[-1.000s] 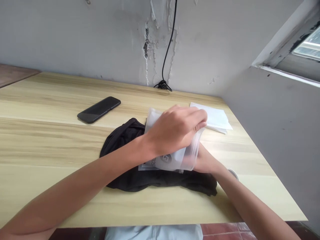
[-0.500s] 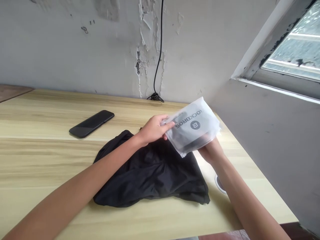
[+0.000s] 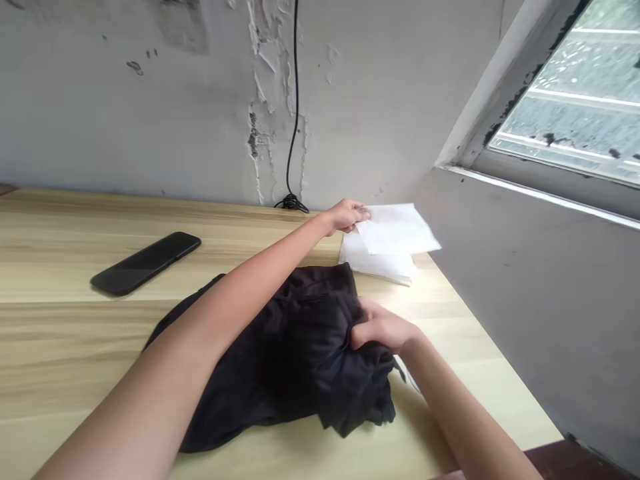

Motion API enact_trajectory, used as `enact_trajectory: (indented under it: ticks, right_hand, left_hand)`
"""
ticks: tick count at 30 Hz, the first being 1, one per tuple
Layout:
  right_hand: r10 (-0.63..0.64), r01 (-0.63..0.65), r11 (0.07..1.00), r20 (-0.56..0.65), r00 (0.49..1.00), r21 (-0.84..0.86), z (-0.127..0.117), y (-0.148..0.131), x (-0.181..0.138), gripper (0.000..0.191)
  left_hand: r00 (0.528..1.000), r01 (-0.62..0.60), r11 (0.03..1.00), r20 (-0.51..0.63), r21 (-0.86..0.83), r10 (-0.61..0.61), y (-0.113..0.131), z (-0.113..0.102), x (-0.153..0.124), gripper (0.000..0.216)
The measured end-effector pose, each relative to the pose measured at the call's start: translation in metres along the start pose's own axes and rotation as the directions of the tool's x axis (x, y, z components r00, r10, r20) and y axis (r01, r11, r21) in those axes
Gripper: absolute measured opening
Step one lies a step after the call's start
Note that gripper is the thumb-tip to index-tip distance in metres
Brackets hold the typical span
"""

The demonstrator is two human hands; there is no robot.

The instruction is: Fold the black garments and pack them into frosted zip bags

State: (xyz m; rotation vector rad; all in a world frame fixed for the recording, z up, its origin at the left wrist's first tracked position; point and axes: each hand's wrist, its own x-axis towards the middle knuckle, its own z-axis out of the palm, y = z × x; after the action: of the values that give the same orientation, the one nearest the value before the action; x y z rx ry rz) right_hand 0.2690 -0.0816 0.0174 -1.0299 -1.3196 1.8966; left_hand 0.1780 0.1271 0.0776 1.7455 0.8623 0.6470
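My left hand (image 3: 347, 217) is stretched toward the far right of the table, its thumb and fingers pinching the near corner of a thin white plastic bag (image 3: 397, 230). Beneath that bag lies a second white packet (image 3: 377, 260), flat on the wood and partly covered. My right hand (image 3: 383, 328) is closed on the right part of a black garment (image 3: 280, 360), bunching the cloth up into folds. The rest of the garment spreads to the left, crossed by my left forearm. What kind of garment it is, I cannot tell.
A black smartphone (image 3: 146, 263) lies on the wooden table (image 3: 55, 347) at left. A coiled black cable (image 3: 293, 202) rests at the peeling wall. Half hidden by my right forearm is a white-rimmed round thing (image 3: 413, 381). A window (image 3: 575, 93) is at right.
My right hand has left the printed frosted bag and taken hold of the black garment, bunching it. My left hand has reached farther away, still pinching a bag. The view has shifted right.
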Motion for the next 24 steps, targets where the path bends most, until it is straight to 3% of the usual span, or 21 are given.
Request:
enact_trajectory:
  ticks: [4, 8, 11, 14, 17, 19, 22, 24]
  right_hand:
    - [0.015, -0.011, 0.999, 0.122, 0.992, -0.033, 0.001, 0.0, 0.002, 0.014]
    - [0.001, 0.001, 1.0, 0.141, 0.99, -0.013, 0.0, -0.006, 0.001, 0.013]
    - [0.009, -0.011, 1.0, 0.053, 0.999, 0.023, -0.002, -0.009, 0.001, 0.016]
    - [0.039, -0.026, 0.993, -0.107, 0.993, 0.116, -0.006, -0.01, 0.001, 0.026]
    - [0.033, 0.022, 0.975, -0.244, 0.969, 0.219, -0.014, -0.008, 0.003, 0.03]
    - [0.003, 0.086, 0.957, -0.305, 0.952, 0.277, -0.019, -0.006, 0.004, 0.028]
    - [-0.039, 0.168, 0.918, -0.339, 0.94, 0.36, -0.021, -0.005, 0.003, 0.028]
    - [-0.064, 0.182, 0.904, -0.299, 0.952, 0.387, -0.015, -0.004, 0.001, 0.032]
  left_hand:
    - [0.992, 0.058, 0.987, 0.1, 0.153, -0.073, -0.006, 0.001, 0.036, 0.019]
    - [0.979, 0.132, 0.942, 0.106, 0.308, -0.172, -0.016, -0.007, 0.05, 0.023]
    - [0.981, 0.164, 0.912, 0.035, 0.376, -0.191, -0.022, -0.009, 0.049, 0.033]
    - [0.988, 0.153, 0.903, -0.088, 0.401, -0.128, -0.022, -0.009, 0.039, 0.051]
    - [0.985, 0.109, 0.913, -0.168, 0.394, -0.045, -0.013, -0.012, 0.012, 0.04]
    - [0.986, 0.065, 0.926, -0.167, 0.372, -0.002, -0.004, -0.016, -0.02, 0.028]
    - [0.989, -0.022, 0.958, -0.131, 0.287, 0.062, 0.008, -0.017, -0.088, 0.036]
    - [0.999, 0.019, 0.978, -0.05, 0.21, -0.009, 0.009, -0.015, -0.138, 0.049]
